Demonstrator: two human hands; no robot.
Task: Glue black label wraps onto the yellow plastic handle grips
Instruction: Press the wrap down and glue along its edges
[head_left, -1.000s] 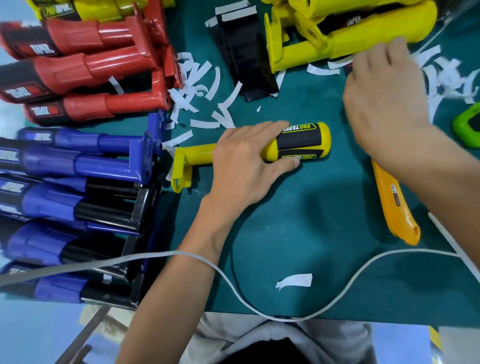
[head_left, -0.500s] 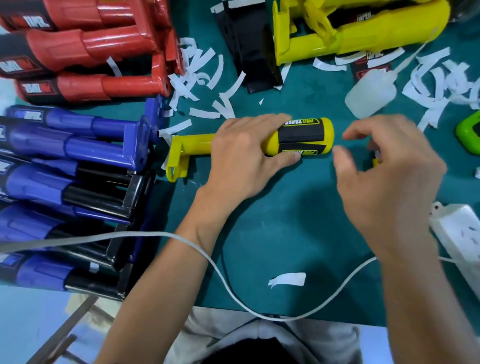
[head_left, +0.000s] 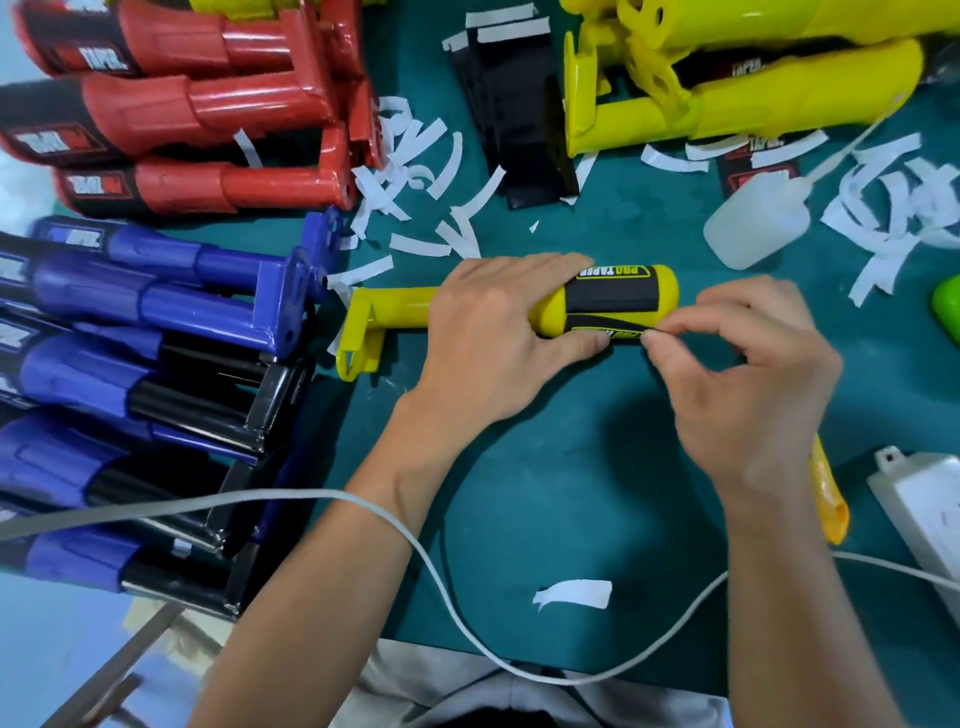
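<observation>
On my feed the green mat (head_left: 571, 467) fills the view, and the yellow handle grip (head_left: 395, 312) lies across its middle, flanged end to the left. The left hand (head_left: 498, 338) wraps over the grip's midsection, fingers curled across the top, thumb against the near side. The right hand (head_left: 743, 384) pinches the lower edge of the black label wrap (head_left: 613, 299) between thumb and forefinger, its other fingers loosely curled.

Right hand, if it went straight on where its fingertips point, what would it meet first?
The black label wrap on the yellow plastic handle grip: the fingertips of the right hand seem to pinch its lower edge. Next comes the left hand.
</observation>
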